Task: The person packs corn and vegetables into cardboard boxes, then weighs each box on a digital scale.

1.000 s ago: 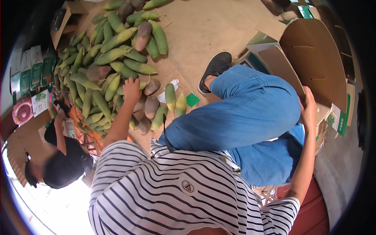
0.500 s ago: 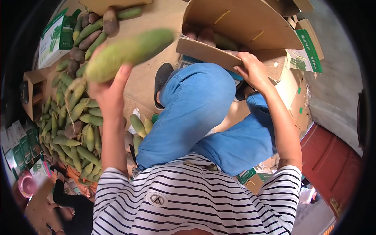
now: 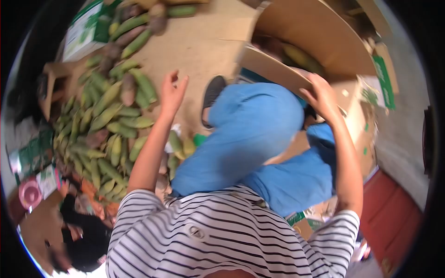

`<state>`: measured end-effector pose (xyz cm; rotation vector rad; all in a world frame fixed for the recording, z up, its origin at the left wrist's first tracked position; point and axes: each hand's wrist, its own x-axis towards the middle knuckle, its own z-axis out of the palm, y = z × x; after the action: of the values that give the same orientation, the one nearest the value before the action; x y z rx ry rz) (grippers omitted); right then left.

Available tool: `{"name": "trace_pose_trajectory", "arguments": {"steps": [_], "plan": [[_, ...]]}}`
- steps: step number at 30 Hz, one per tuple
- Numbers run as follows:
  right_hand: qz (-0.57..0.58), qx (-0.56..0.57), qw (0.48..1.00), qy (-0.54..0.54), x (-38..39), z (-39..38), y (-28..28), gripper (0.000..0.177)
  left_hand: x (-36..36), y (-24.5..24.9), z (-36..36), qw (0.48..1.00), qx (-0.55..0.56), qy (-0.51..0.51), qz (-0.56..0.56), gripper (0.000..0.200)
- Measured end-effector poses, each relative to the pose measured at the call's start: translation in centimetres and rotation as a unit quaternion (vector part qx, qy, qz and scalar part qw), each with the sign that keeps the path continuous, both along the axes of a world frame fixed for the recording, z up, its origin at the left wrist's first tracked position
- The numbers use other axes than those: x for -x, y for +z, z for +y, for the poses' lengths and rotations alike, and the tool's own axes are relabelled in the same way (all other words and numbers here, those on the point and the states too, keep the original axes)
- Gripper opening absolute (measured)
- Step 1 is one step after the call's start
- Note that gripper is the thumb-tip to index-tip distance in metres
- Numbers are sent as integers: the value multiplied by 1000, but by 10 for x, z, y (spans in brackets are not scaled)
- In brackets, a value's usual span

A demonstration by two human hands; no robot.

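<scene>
My left hand (image 3: 173, 92) is raised over the cardboard-covered floor, fingers apart and nothing in them, just right of a heap of long green radishes (image 3: 109, 99). Some dark, reddish-brown radishes (image 3: 128, 88) lie among the green ones. At the upper right, my right hand (image 3: 323, 96) grips the front flap of an open cardboard box (image 3: 273, 65), fingers over its edge. Inside the box a green radish (image 3: 300, 56) and darker ones show; the rest of the contents is hidden by the flap.
A white and green carton (image 3: 85, 32) stands at the upper left, with a small open cardboard box (image 3: 55, 88) below it. Another person in dark clothes (image 3: 83, 236) is at the lower left, near a pink basin (image 3: 30, 193). A red door (image 3: 391, 217) stands at the lower right.
The large green radish has left my left hand, which is now open and farther right in view. The camera view has shifted, and my right hand remains on the box flap.
</scene>
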<state>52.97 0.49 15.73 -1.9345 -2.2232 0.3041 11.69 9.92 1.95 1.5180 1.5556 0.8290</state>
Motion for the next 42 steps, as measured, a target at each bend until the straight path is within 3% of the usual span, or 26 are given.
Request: {"name": "trace_pose_trajectory", "arguments": {"steps": [3, 4, 7, 10, 13, 14, 17, 20, 23, 26, 29, 31, 33, 35, 38, 40, 42], "plan": [[25, 6, 1000, 12, -9, 1, -13, 33, 94, -50, -17, 978, -13, 46, 202, 51], [41, 35, 999, -1, 6, 5, 6, 30, 112, -56, -20, 966, -20, 64, 251, 51], [32, 63, 997, -28, 13, 6, 12, 30, 163, -71, -15, 922, 12, 186, 340, 54], [39, 50, 998, -25, 16, 7, 13, 31, 201, -87, -3, 904, 26, 210, 371, 64], [29, 64, 997, -27, 11, 7, 8, 31, 227, -105, 13, 914, 9, 146, 378, 75], [27, 62, 997, -24, 10, 7, 7, 30, 231, -105, 21, 927, 70, 126, 346, 82], [24, 63, 998, -19, 9, 8, 6, 29, 239, -125, 35, 934, 140, 169, 283, 85], [24, 75, 997, -24, 9, 9, 7, 27, 227, -114, 45, 910, 218, 182, 302, 84], [24, 65, 997, -23, 7, 8, 5, 28, 219, -111, 40, 919, 152, 159, 328, 73], [23, 67, 997, -22, 8, 8, 5, 31, 210, -110, 39, 938, 243, 183, 164, 62], [16, 49, 999, -18, 7, 6, 2, 29, 173, -93, 12, 923, 282, 235, -118, 55], [-23, -19, 1000, 7, 2, -1, -1, 31, 146, -83, -13, 925, 294, 215, -112, 48], [-8, 42, 999, -10, 6, 3, 9, 31, 108, -50, -36, 915, 311, 206, -151, 47], [5, 43, 999, -20, 10, 7, 11, 29, 80, -21, -46, 936, 286, 114, -171, 52], [12, 46, 999, -15, 10, 6, 12, 27, 30, 46, -36, 962, 153, -33, -225, 49], [4, 49, 999, -10, 7, 5, 10, 27, -20, 111, -13, 973, 54, -147, -171, 53], [0, 43, 999, -4, 6, 4, 8, 28, -71, 163, 10, 951, -16, -268, -156, 53]]}}
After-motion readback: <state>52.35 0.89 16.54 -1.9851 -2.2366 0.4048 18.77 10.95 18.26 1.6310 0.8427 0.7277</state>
